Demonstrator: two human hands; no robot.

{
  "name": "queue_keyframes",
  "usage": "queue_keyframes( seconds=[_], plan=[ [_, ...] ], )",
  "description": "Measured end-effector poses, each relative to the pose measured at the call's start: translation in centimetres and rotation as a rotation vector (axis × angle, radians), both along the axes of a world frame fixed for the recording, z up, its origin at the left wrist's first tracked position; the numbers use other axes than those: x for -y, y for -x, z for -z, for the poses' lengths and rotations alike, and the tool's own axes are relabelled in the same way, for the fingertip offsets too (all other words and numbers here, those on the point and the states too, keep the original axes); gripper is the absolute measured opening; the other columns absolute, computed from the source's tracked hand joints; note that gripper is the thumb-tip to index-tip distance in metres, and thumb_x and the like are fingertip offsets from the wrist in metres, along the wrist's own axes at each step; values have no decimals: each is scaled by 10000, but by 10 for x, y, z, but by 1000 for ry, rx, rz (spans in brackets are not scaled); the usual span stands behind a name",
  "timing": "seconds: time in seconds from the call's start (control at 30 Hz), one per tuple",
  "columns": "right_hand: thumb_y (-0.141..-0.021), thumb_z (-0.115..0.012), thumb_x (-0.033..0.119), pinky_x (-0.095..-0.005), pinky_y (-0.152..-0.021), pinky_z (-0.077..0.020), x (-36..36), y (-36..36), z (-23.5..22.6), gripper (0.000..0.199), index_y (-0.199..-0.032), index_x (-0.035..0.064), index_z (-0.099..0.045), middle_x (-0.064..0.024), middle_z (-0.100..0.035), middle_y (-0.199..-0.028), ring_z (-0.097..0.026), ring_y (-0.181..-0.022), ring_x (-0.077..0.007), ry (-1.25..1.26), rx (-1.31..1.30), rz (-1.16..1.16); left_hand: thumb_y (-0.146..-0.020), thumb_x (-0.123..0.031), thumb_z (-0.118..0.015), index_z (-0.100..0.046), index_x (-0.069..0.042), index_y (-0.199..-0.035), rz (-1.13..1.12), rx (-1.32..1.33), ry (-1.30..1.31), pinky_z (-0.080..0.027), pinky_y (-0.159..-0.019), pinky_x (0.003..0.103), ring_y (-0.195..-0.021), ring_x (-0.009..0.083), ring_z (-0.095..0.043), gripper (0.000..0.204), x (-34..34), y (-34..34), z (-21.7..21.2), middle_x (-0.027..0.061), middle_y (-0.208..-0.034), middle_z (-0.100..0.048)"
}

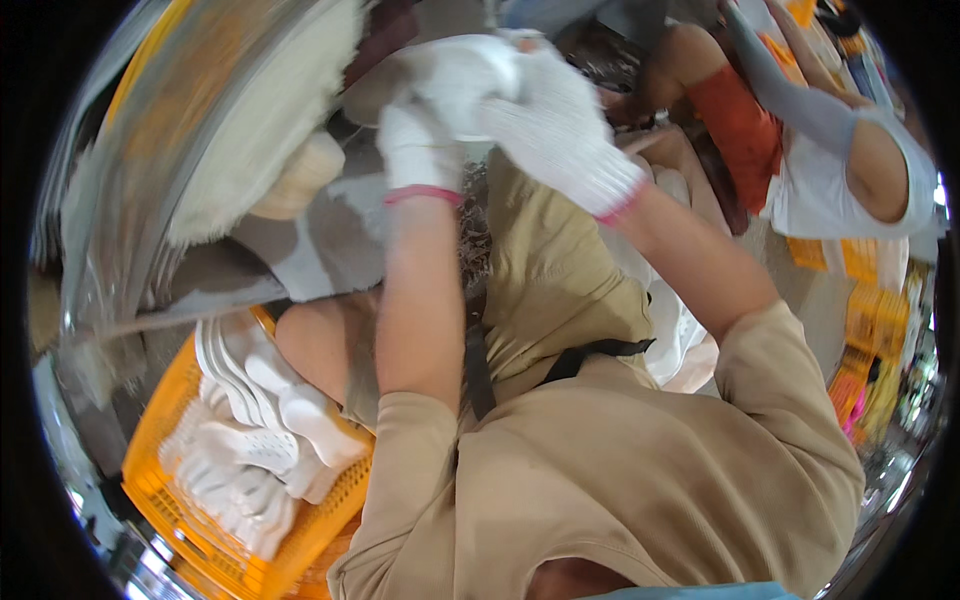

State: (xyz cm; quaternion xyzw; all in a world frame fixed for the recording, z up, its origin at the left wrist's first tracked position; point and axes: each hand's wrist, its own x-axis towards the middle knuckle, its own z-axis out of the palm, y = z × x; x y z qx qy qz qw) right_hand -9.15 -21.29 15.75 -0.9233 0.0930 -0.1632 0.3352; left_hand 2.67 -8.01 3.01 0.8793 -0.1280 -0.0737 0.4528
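Note:
White knitted gloves with pink cuffs cover both my hands, raised together at the top middle. Between them is a white, rounded shoe-like piece (462,75), smeared by motion. My left hand (420,145) grips its near left side, fingers partly hidden. Closed against its right side is my right hand (565,125). Just left of the hands stands a large, pale, fuzzy wheel (265,130) with a beige hub (305,175); a gap shows between it and my left glove.
At lower left, an orange crate (190,535) holds several white moulded shoe pieces (250,445). More white pieces (685,325) lie right of my lap. Another person (830,170) sits close at upper right. Orange crates (875,320) stand stacked at far right.

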Motion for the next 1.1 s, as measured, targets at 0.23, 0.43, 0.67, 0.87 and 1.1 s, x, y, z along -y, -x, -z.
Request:
queue_keyframes(
  seconds=[0.23, 0.43, 0.67, 0.87, 1.1],
  plan=[
    [-819, -665, 400, -467, -950, -565, -21, -93, 50, 521, -1076, -47, -736, -285, -730, -1006, -710, -1011, -449, -125, -117, -24, -1086, -438, -523, -582, 37, -1392, -271, -104, -175, -509, -980, 414, -1099, 290, -668, 568, -100, 5, 17, 207, -1239, -702],
    [-822, -723, 441, -445, -936, -560, -27, -74, 22, 554, -1104, -35, -696, -281, -727, -1040, -704, -1042, -441, -215, -193, -63, -968, -307, -755, -701, 68, -1188, -362, -421, 623, -537, -840, 328, -953, 137, -662, 437, -36, 69, -2, 119, -1068, -752],
    [-804, -732, 273, -593, -1063, -391, -6, 31, 1, 467, -1240, 108, -727, -66, -645, -1316, -597, -1206, -323, 985, 112, -508, -961, -216, -742, -660, -18, -1283, -230, -769, 1117, -620, -853, 418, -981, 239, -723, 387, -29, 9, -1, 92, -1151, -733],
    [-983, -588, 178, -399, -681, -577, -73, 74, 29, 177, -1124, 154, -692, -90, -737, -989, -735, -837, -304, 208, 102, -593, -885, -850, -500, -474, 13, -1444, -222, -906, 1636, -520, -1038, 593, -1194, 465, -614, 1028, -78, 93, -13, 225, -1308, -628],
    [-900, -619, 215, -475, -692, -570, -130, -8, 33, 204, -983, 44, -693, -180, -716, -831, -708, -767, -374, 236, 150, -449, -1065, -465, -393, -622, -44, -1162, -411, -554, 1227, -583, -731, 503, -848, 331, -671, 489, -111, 28, 22, 167, -993, -669]
  ],
)
